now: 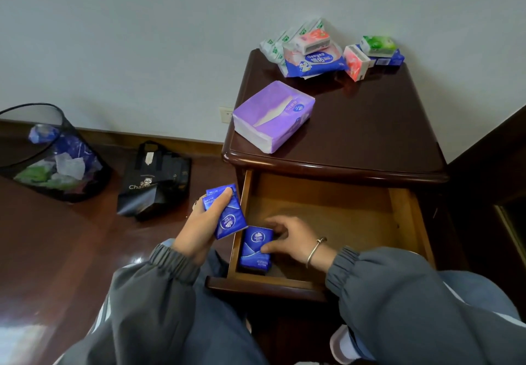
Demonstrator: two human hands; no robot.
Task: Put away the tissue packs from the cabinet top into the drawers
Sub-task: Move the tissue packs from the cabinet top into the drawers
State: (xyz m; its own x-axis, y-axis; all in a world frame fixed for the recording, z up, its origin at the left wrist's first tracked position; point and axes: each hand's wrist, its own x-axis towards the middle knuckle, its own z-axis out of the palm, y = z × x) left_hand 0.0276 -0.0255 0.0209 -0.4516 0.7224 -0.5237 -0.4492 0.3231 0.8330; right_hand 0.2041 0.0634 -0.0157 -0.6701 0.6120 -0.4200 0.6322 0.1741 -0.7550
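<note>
head view: pinching one blue pack [254, 246] with right hand [296, 241], tucked into drawer [327, 214] corner to save room; gripping spare packs [227, 216] (probably two) in left hand [196, 222], queued alongside.

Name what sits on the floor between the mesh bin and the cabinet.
A black bag with handles stands there, on the floor between the mesh bin and the cabinet; the head view shows it.

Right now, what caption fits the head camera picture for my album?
Right hand grips a blue tissue pack inside the open drawer; left hand holds more blue packs.
</note>
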